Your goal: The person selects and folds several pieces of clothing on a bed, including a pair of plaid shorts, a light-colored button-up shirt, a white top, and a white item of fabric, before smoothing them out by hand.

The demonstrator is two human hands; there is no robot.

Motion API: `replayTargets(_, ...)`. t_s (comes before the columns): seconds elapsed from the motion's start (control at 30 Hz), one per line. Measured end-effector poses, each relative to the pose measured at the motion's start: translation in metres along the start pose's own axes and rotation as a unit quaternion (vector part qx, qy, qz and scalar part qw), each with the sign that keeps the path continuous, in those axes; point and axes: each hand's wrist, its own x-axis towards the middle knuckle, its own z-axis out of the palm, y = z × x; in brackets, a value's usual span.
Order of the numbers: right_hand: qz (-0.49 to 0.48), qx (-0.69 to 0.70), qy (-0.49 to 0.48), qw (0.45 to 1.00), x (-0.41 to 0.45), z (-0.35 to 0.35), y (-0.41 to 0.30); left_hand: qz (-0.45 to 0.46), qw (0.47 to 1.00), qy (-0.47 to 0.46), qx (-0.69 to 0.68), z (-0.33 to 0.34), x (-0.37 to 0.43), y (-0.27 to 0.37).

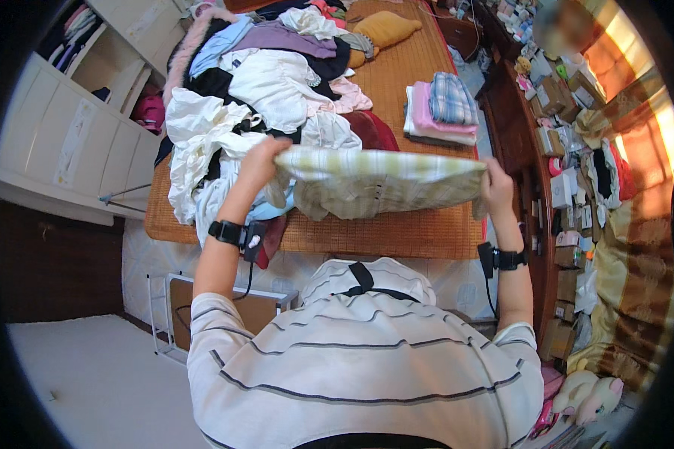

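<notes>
A green-and-white plaid shirt [382,179] is stretched wide between my two hands above the near part of the bed. My left hand [262,160] grips one end of its upper edge. At the other end, my right hand [498,185] holds the cloth. The shirt's lower part hangs down, somewhat blurred, with small dark spots near its middle. Just beyond my left hand lies a large heap of loose clothes [269,84]. Farther right, a stack of folded garments [441,109] sits near the bed's edge, a blue plaid piece on top.
A woven mat [410,53] covers the bed. White cabinets [62,120] with open compartments stand left. A dark wooden unit [517,123] runs along the right, with boxes [564,191] beyond it. A white-framed stool or small table [171,303] is at lower left, a plush toy [590,395] at lower right.
</notes>
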Motion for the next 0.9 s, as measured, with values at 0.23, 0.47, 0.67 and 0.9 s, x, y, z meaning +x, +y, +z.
replayTargets(0.23,0.342,0.162,-0.499,0.780,-0.151,0.019,-0.010,-0.081,0.866,-0.493,-0.026,0.148,-0.153,-0.031)
replayTargets(0.47,0.497,0.285,-0.539,0.617,-0.205,-0.025,0.008,-0.058,0.777,-0.614,-0.129,0.116,-0.121,0.013)
replayTargets(0.67,0.406,0.243,-0.641,0.605,-0.159,-0.096,0.004,-0.069,0.821,-0.503,-0.260,0.043,-0.091,0.044)
replayTargets(0.9,0.475,0.158,-0.420,0.757,-0.187,-0.070,0.063,-0.105,0.860,-0.450,-0.218,0.096,-0.061,0.048)
